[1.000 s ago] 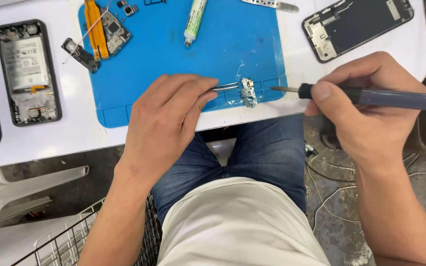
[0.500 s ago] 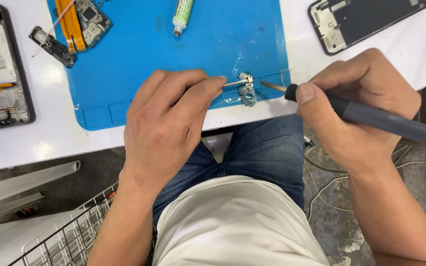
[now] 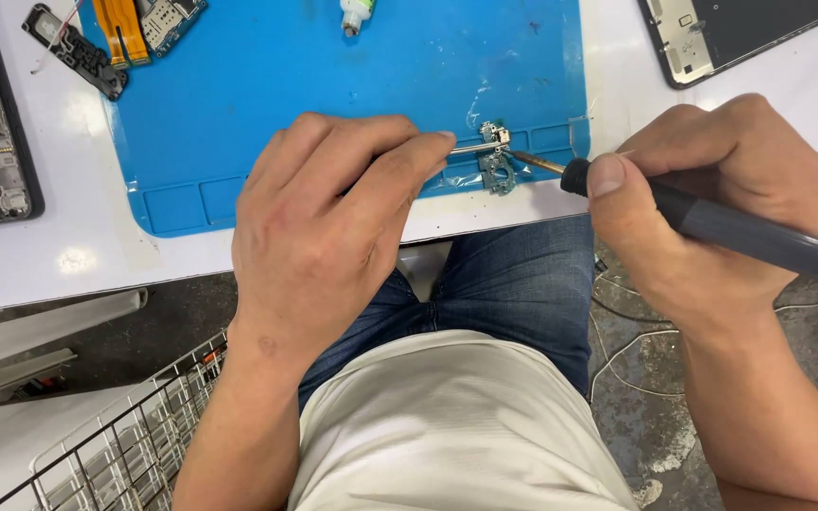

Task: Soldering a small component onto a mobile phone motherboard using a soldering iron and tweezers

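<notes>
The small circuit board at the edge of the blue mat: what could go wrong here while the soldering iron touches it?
1. The small circuit board lies near the mat's front edge; if the tweezers in the left hand slip, it may slide off.
2. The soldering iron in the right hand has its tip close to the left fingertips; a slip might burn them.
3. The tip could also touch and scorch the mat.

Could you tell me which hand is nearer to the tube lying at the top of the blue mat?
Left. The left hand lies below the tube; the right hand is off to its lower right.
</notes>
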